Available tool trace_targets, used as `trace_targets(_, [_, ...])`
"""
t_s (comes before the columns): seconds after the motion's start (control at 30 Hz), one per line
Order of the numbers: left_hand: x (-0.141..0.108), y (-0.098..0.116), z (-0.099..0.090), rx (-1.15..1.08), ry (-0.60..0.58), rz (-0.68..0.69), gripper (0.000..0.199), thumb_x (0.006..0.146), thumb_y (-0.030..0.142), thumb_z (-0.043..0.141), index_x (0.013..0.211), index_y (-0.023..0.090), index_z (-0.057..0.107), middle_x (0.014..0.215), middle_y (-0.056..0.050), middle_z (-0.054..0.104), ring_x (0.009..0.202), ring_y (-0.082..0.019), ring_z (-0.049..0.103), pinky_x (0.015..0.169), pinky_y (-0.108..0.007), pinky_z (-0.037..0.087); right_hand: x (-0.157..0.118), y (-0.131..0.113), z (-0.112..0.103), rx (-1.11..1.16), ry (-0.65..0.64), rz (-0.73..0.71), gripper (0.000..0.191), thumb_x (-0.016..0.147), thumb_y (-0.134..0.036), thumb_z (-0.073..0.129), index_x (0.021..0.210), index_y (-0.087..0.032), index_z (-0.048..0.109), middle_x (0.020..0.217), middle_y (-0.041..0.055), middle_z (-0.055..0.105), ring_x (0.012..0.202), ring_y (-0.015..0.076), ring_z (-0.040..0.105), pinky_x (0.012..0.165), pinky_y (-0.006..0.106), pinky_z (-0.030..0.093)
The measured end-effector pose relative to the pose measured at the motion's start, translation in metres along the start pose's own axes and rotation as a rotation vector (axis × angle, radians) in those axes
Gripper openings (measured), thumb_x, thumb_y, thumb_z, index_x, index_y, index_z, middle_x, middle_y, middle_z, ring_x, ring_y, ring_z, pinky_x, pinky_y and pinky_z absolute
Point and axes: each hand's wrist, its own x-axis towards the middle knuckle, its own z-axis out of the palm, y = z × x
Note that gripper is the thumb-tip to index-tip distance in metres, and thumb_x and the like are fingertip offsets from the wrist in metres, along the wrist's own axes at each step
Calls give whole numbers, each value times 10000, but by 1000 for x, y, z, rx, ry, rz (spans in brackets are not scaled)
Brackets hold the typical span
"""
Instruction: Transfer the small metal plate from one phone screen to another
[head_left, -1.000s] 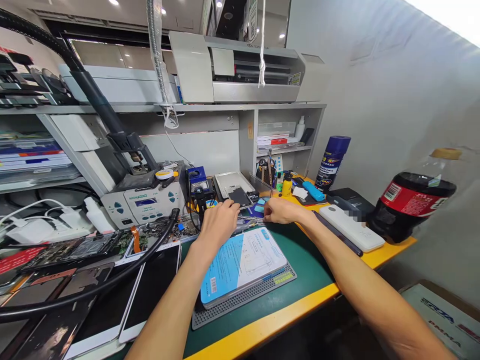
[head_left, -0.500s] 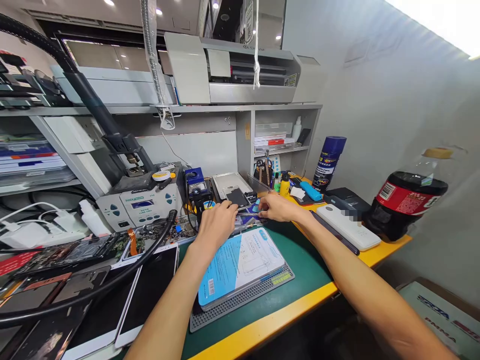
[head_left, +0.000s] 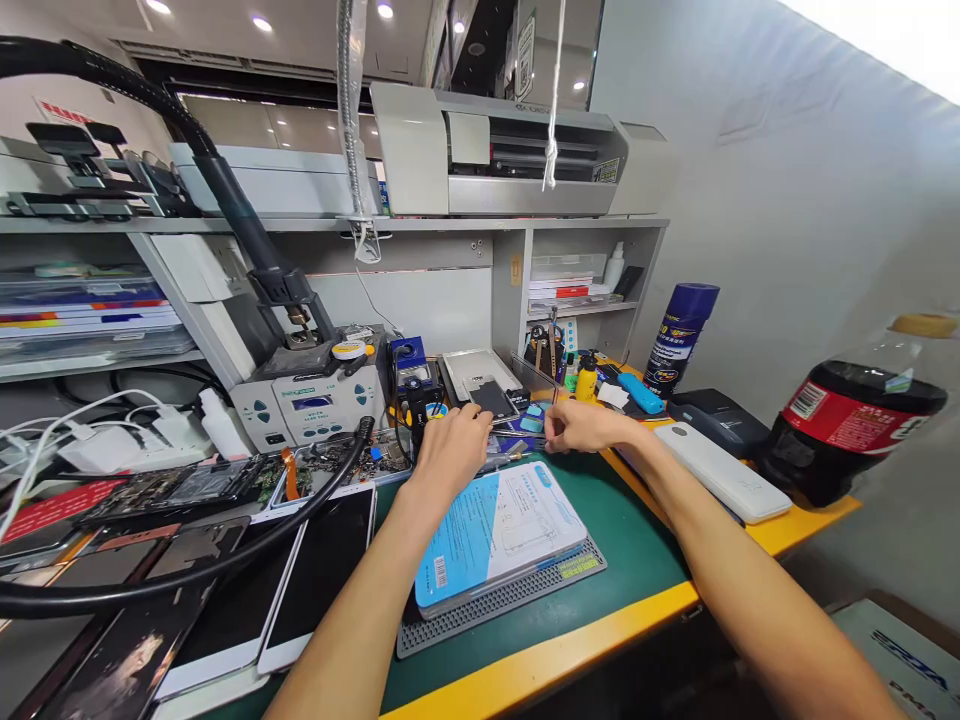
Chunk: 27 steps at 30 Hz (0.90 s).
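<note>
My left hand [head_left: 454,450] is beyond the blue-and-white package, its fingers curled downward and partly hidden behind its own back. Thin metal tools [head_left: 517,433] lie close to those fingertips; I cannot make out whether one is held. Across a small gap, my right hand [head_left: 581,428] has thumb and fingers drawn together, at the right side of the tools, and whatever is in them is too small to name. The package [head_left: 502,535] rests on a grey perforated mat [head_left: 487,625]. Behind the hands, a dark flat piece [head_left: 493,398] lies in a pale tray [head_left: 457,372].
A soldering station [head_left: 311,405] and a black hose [head_left: 315,515] stand left, beside white-framed screens [head_left: 322,570]. On the right are a white power bank-like slab [head_left: 724,470], a spray can [head_left: 681,340], a cola bottle [head_left: 847,420] and a yellow bottle [head_left: 586,380].
The camera view has swung left, so everything appears farther right. The gap between my hands has widened slightly, and the right hand's fingers point more downward.
</note>
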Motion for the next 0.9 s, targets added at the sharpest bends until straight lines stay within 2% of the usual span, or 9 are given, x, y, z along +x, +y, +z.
trace_targets(0.1, [0,0,1,1,-3,4,279,982,312,613,1222,171,638,1196,-89,672,998,-215,679,840,-414,594,-4,1,-10,67,144,-15,235,1001,-317,617,1153,-141,653,1012,51,709,802,159,698,700,323,603])
trace_targets(0.2, [1,-1,1,2,-7,11,273,979,312,618,1210,168,641,1186,-87,674,998,-215,679,841,-415,594,3,-7,-20,70,314,-36,264,1013,-343,593,1173,-141,648,1027,54,710,830,173,702,732,342,602])
trace_targets(0.3, [1,-1,2,6,-11,18,265,975,312,625,1192,162,646,1166,-83,678,991,-215,679,841,-418,592,25,-23,-28,6,434,-60,291,1003,-390,600,1117,-134,677,1010,44,719,867,200,708,779,375,594])
trace_targets(0.4, [1,-1,2,11,-10,22,265,974,312,626,1190,161,645,1168,-83,676,992,-215,678,841,-416,592,53,-41,-31,-96,494,-101,283,997,-384,609,1128,-145,686,1110,65,717,976,226,699,870,421,576])
trace_targets(0.57, [0,-1,1,14,-14,26,247,974,314,626,1165,159,652,1153,-80,678,986,-211,677,835,-409,591,78,-62,-24,-312,455,-179,308,985,-366,630,1215,-162,658,1255,102,668,1092,250,665,941,466,547])
trace_targets(0.73, [0,-1,2,4,-19,18,250,973,319,626,1164,159,651,1150,-80,678,990,-214,675,840,-414,588,84,-70,-17,-527,353,-235,281,982,-333,639,1191,-147,664,1242,113,667,1093,247,662,941,462,549])
trace_targets(0.9, [1,-1,1,-9,-18,15,257,972,320,628,1169,158,650,1159,-82,676,1001,-218,674,846,-419,587,88,-77,-20,-676,272,-253,278,976,-318,649,1187,-137,664,1235,116,669,1090,248,664,935,460,554])
